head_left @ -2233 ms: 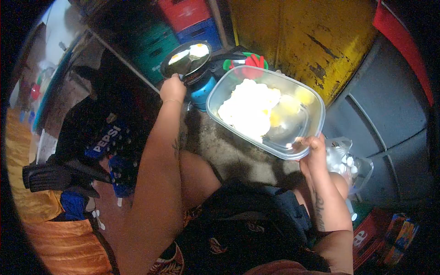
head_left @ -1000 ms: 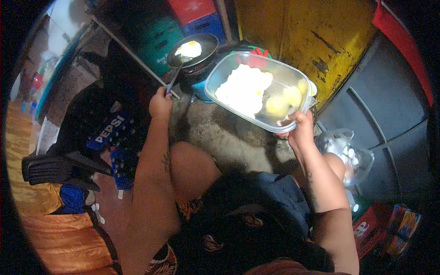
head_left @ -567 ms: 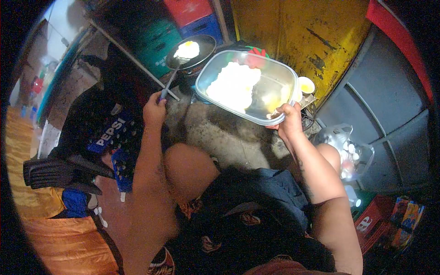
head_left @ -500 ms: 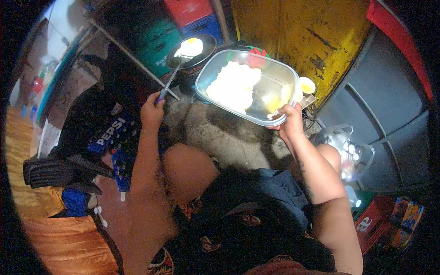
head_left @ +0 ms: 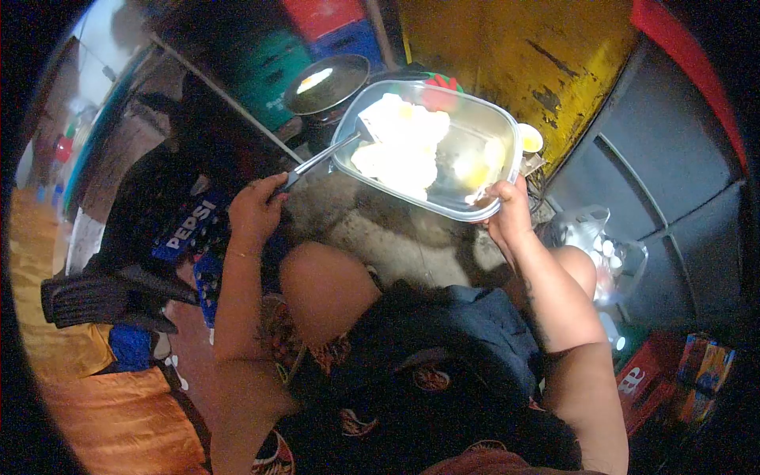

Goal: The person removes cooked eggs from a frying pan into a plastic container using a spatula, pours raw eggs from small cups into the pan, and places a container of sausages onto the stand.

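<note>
My left hand (head_left: 257,207) is closed round the handle of a metal spatula (head_left: 326,155), whose blade end is over the left side of a clear plastic container (head_left: 511,150). Bright white fried eggs (head_left: 404,154) with some yellow showing fill the container's left half; glare hides their outlines. My right hand (head_left: 509,207) grips the container's near right corner, thumb on the rim, and holds it tilted in the air. Just left of and beyond the container is a dark frying pan (head_left: 340,85) with a small bright white and yellowish patch in it.
A small bowl with something yellow (head_left: 530,138) stands right of the container. Stacked crates (head_left: 297,59) and a worn yellow panel (head_left: 522,47) are behind. A plastic bag with white pieces (head_left: 602,249) is at right, a Pepsi crate (head_left: 190,226) at left.
The spatula has moved right from the pan to over the container, and the large fried egg has left the pan. My left hand has shifted slightly left and down.
</note>
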Demonstrator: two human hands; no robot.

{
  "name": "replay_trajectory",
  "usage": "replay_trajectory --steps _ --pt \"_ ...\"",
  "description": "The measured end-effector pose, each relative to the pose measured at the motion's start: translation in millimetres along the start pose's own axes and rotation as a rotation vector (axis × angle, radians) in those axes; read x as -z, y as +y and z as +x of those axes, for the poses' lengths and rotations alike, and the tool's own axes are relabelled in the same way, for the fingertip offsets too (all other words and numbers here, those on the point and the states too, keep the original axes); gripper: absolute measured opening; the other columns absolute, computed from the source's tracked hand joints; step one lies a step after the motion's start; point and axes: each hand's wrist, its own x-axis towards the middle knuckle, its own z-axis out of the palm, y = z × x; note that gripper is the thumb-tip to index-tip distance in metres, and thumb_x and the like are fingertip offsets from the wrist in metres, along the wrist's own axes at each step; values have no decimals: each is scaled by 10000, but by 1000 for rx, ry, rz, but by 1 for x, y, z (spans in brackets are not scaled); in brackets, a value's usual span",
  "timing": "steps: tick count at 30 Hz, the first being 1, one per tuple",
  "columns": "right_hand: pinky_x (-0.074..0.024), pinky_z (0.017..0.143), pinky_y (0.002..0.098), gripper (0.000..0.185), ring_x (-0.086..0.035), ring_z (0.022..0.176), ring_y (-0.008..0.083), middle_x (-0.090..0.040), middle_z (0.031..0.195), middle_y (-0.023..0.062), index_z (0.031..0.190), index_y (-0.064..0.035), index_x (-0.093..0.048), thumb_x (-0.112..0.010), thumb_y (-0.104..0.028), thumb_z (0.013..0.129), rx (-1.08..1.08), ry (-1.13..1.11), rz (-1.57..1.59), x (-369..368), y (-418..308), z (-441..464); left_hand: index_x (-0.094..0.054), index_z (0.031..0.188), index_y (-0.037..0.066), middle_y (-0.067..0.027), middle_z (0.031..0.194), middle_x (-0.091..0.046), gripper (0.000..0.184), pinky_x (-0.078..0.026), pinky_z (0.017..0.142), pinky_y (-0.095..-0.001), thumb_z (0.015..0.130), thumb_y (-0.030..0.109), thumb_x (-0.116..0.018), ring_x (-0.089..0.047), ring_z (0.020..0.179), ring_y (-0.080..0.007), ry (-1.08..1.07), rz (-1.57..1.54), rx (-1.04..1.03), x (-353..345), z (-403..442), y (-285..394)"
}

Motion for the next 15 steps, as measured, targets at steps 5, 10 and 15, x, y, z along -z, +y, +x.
replay_trajectory --steps 5,10,15 --pt "-575 477 415 616 -632 743 295 -546 1044 164 1264 -47 -334 -508 -80 674 20 -29 -14 4 3 0 -681 1088 232 -72 957 -688 374 -525 731 -404 730 148 -749 -652 873 -298 142 110 -107 7 -3 5" --pt "-577 475 429 624 -637 726 295 -552 1036 163 1278 -55 -326 -503 -80 681 -43 13 -37 -1 -3 -8 -682 1098 242 -66 986 -693 386 -527 754 -387 732 132 -743 -656 901 -281 144 134 -90 6 -10 1" --pt "-569 429 422 558 -643 657 270 -576 960 145 1235 -33 -394 -483 -69 686 -71 -49 -31 6 -8 -8 -678 1106 252 -73 977 -691 386 -524 746 -379 743 131 -730 -649 896 -292 80 -20 -89 -6 -7 2"
